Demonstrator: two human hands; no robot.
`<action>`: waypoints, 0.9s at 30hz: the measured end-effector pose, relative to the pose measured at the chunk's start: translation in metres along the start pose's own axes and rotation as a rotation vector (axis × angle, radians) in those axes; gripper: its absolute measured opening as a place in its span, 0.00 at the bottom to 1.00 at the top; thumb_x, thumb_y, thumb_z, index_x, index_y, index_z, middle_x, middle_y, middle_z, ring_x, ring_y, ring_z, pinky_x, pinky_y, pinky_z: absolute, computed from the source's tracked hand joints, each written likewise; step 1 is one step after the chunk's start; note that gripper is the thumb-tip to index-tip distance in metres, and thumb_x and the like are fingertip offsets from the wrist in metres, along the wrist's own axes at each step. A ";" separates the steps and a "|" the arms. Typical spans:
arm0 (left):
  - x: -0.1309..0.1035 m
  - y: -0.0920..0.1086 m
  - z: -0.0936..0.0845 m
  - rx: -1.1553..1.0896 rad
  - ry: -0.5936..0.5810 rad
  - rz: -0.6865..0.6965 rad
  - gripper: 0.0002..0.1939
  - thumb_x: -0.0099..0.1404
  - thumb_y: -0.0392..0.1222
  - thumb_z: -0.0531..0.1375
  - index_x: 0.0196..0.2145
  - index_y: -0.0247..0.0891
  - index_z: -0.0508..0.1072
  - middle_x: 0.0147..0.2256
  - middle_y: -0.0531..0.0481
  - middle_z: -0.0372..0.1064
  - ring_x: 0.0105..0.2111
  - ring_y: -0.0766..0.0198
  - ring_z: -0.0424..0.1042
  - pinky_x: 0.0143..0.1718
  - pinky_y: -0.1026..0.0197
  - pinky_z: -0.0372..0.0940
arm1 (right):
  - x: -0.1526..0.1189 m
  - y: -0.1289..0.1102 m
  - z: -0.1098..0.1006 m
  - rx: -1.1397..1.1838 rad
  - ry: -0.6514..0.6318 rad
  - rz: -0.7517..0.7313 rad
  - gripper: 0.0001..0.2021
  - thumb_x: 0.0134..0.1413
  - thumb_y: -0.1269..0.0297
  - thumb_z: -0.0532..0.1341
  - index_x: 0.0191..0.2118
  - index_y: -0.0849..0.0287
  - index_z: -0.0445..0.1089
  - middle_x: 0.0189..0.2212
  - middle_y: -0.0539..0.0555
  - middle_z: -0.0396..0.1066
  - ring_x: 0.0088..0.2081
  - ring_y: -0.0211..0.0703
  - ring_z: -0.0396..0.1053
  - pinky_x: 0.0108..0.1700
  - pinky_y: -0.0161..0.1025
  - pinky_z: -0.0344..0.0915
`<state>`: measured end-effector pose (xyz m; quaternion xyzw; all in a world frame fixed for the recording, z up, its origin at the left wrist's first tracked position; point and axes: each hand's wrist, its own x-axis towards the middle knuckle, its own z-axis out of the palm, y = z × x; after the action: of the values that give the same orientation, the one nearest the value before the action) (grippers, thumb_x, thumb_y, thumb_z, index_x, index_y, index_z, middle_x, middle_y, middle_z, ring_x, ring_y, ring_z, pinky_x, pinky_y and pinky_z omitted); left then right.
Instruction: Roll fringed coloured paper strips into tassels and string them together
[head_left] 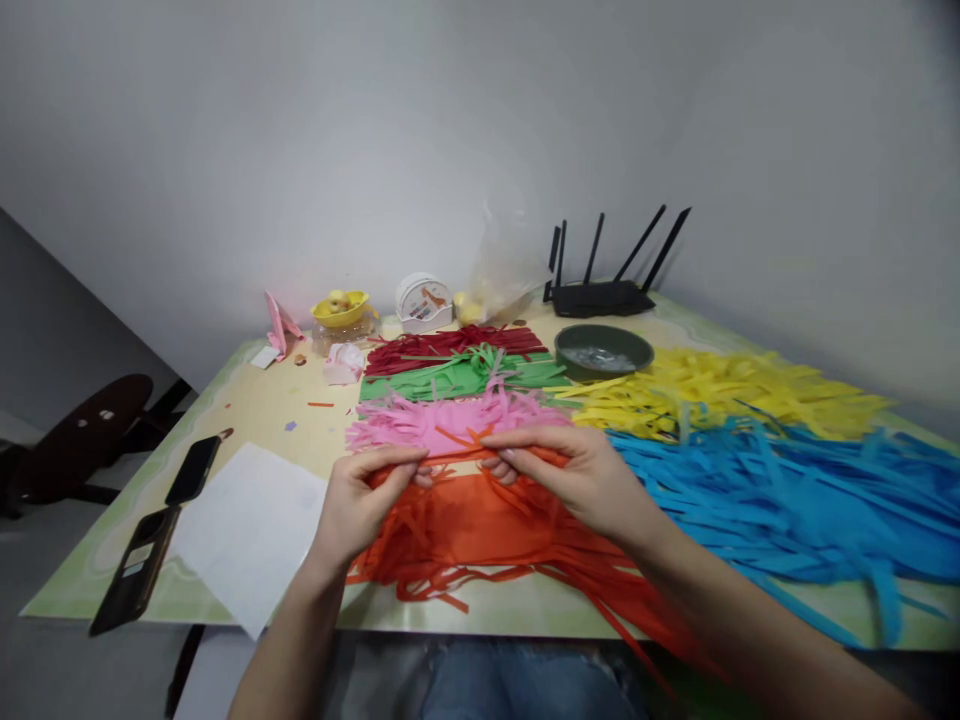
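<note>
Between my two hands an orange strip (459, 456) is stretched, a little above the orange fringed piece (487, 520) lying at the table's front. My left hand (379, 490) pinches the strip's left part between thumb and fingers. On the right, my right hand (559, 468) is closed on the same strip, with loose strip ends showing by its fingertips. Just beyond the hands lies a pink fringed piece (450, 420), then a green one (450, 378) and a dark red one (450, 345).
Blue strips (810, 500) and yellow strips (720, 390) cover the right side. A dark bowl (604, 352) and a black router (600, 298) stand behind. At left are white paper (247, 530), a phone (193, 470), a dark case (135, 570) and a yellow fruit dish (341, 316).
</note>
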<state>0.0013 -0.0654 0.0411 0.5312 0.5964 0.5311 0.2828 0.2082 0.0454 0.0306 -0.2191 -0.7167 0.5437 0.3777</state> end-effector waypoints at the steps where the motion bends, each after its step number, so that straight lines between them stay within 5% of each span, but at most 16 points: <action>1: 0.000 -0.002 0.000 -0.036 -0.003 -0.017 0.09 0.60 0.40 0.62 0.37 0.36 0.79 0.27 0.47 0.78 0.30 0.60 0.77 0.37 0.60 0.71 | 0.001 0.000 0.000 0.015 -0.010 -0.004 0.11 0.54 0.59 0.62 0.38 0.59 0.78 0.27 0.54 0.78 0.29 0.42 0.76 0.35 0.38 0.74; 6: 0.002 -0.008 0.001 -0.122 0.009 -0.004 0.06 0.59 0.38 0.63 0.33 0.37 0.81 0.27 0.47 0.78 0.30 0.61 0.76 0.37 0.60 0.71 | 0.003 0.004 0.001 0.010 -0.010 -0.086 0.08 0.52 0.65 0.61 0.32 0.59 0.79 0.27 0.54 0.78 0.29 0.40 0.75 0.33 0.35 0.72; 11: 0.002 -0.011 0.001 -0.131 0.016 0.042 0.05 0.60 0.37 0.63 0.32 0.39 0.81 0.27 0.48 0.77 0.30 0.63 0.75 0.38 0.61 0.69 | 0.002 0.007 0.000 0.002 -0.020 -0.046 0.13 0.54 0.66 0.60 0.45 0.58 0.76 0.29 0.54 0.78 0.30 0.40 0.76 0.37 0.37 0.73; 18: -0.001 -0.014 0.003 -0.171 -0.019 0.067 0.06 0.60 0.37 0.62 0.30 0.37 0.80 0.28 0.46 0.76 0.30 0.62 0.74 0.36 0.60 0.69 | 0.004 0.014 0.002 0.065 0.007 -0.129 0.08 0.52 0.69 0.60 0.32 0.59 0.78 0.25 0.53 0.76 0.27 0.39 0.74 0.31 0.34 0.71; 23: -0.001 -0.005 -0.008 0.038 -0.283 0.075 0.06 0.62 0.37 0.60 0.33 0.36 0.78 0.36 0.44 0.76 0.39 0.59 0.74 0.44 0.59 0.67 | 0.003 0.015 0.002 -0.130 -0.013 -0.273 0.12 0.50 0.76 0.56 0.31 0.59 0.77 0.26 0.52 0.76 0.28 0.37 0.73 0.32 0.32 0.70; 27: 0.007 0.009 -0.006 0.184 -0.303 0.079 0.10 0.64 0.39 0.59 0.42 0.37 0.76 0.44 0.44 0.75 0.46 0.57 0.73 0.50 0.57 0.65 | 0.003 0.007 0.001 -0.314 -0.111 -0.438 0.14 0.52 0.78 0.55 0.34 0.58 0.76 0.30 0.52 0.78 0.33 0.37 0.75 0.37 0.32 0.70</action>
<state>-0.0035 -0.0620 0.0525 0.6520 0.5715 0.3989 0.2987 0.2048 0.0486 0.0244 -0.0846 -0.8422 0.3424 0.4078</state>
